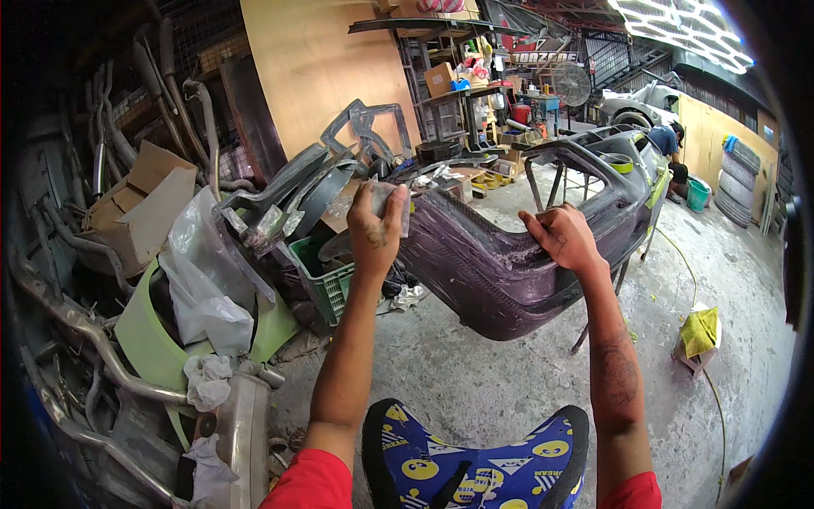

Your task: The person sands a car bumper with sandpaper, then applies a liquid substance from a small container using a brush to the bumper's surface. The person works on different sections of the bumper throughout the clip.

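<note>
A dark purple-grey car bumper (496,293), scuffed and dusty, is held up off the floor in front of me on thin metal legs. My left hand (376,227) is raised at the bumper's left end, its thumb and fingers closed on a thin greyish sheet (404,212) that looks like sandpaper. Whether the sheet touches the bumper I cannot make out. Farther right, my right hand (561,237) rests against the bumper's upper edge with its fingers curled over it; the fingertips are partly hidden.
Metal exhaust pipes (110,356), a cardboard box (140,204), a clear plastic bag (203,280) and a green crate (326,280) crowd the left. A yellow cloth (700,331) lies on a small box at right, near a hose. Farther back, a person (666,148) crouches beside stacked tyres (736,182).
</note>
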Available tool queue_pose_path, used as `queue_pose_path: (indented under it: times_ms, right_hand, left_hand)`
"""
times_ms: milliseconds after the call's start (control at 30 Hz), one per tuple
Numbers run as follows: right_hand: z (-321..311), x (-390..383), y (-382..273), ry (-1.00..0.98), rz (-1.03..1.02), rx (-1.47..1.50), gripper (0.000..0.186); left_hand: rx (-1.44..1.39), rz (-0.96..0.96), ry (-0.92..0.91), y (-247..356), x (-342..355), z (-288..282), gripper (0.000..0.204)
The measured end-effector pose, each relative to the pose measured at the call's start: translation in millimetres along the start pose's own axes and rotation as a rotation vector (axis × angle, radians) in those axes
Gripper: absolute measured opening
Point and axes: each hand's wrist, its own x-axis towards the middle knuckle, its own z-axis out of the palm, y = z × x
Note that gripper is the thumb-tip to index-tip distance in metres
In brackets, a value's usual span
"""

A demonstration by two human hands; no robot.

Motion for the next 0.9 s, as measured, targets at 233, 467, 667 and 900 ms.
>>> queue_pose_path:
  times_ms: [233, 467, 667, 900]
  right_hand:
    - [-1, -1, -3, 0.035, -0.013, -0.023, 0.056]
    - [0, 1, -2, 0.003, -0.016, -0.029, 0.056]
    - [1, -2, 5, -0.008, -0.031, -0.039, 0.053]
    - [13, 0, 3, -0.036, -0.023, 0.003, 0.047]
  left_hand:
    - [-0.090, -0.120, -0.025, 6, -56, -58, 0.022]
    - [-0.144, -0.971, -0.166, -52, -235, -111, 0.045]
    - [-0.264, -1.261, -0.464, -39, -348, -58, 0.035]
    - [-0.422, -1.360, -0.595, -77, -412, -32, 0.028]
